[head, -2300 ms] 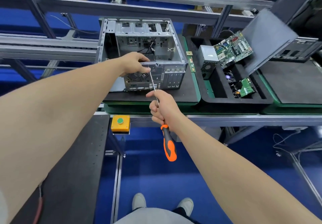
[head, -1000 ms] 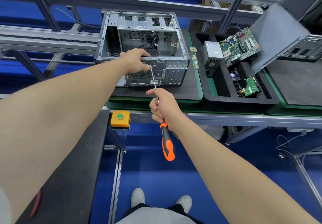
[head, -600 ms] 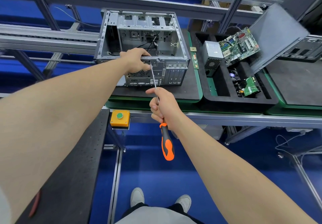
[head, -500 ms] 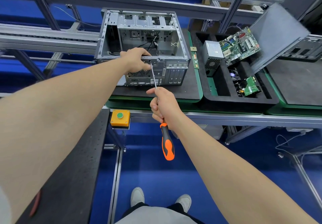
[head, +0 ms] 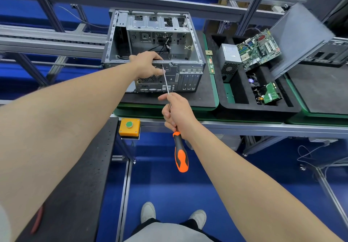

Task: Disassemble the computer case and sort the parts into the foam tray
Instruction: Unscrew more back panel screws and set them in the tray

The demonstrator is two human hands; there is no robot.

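Almost nothing has moved since the earlier frames. The left hand (head: 148, 65) still grips the near top rail of the open grey metal computer case (head: 156, 25). The right hand (head: 178, 113) stays curled round the long orange-and-black-handled screwdriver (head: 180, 155). The screwdriver's long axis points away from the person, with its tip at the case's rear panel beside the left fingers and its handle toward the floor. The case sits on the bench (head: 244, 128), just left of the black foam tray (head: 244, 108).

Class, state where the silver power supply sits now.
In the head view, the power supply stands in the far-left slot of the foam tray, right of the computer case, with the motherboard leaning just to its right.
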